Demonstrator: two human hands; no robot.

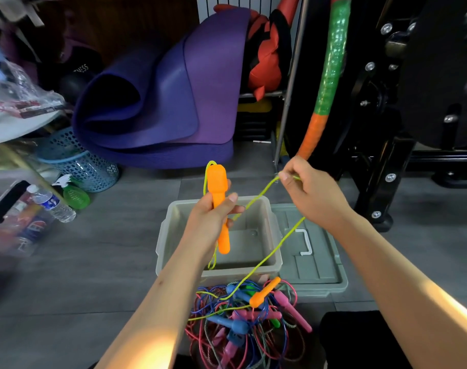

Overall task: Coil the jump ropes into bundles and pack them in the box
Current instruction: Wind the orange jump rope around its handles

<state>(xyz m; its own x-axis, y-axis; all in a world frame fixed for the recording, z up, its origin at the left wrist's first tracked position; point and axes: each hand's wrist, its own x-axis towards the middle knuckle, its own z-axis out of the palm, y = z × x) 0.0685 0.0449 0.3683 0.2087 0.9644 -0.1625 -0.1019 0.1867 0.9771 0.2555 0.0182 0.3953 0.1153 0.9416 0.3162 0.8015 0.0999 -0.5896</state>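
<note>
My left hand (212,217) grips an orange jump-rope handle (219,193) upright above the grey plastic box (273,243). A loop of its yellow-green cord (264,262) hangs below that hand. My right hand (311,193) pinches the same cord up and to the right. From there the cord runs down to the second orange handle (264,292), which lies on a tangled pile of jump ropes (248,323) with blue, pink and green handles on the floor in front of the box. Nothing shows inside the box.
The box's grey lid (317,265) lies flat to its right. Rolled purple mats (157,97) stand behind. A blue mesh basket (77,158), a green spray bottle (73,194) and a water bottle (53,203) sit at left. A black gym machine frame (381,166) stands at right.
</note>
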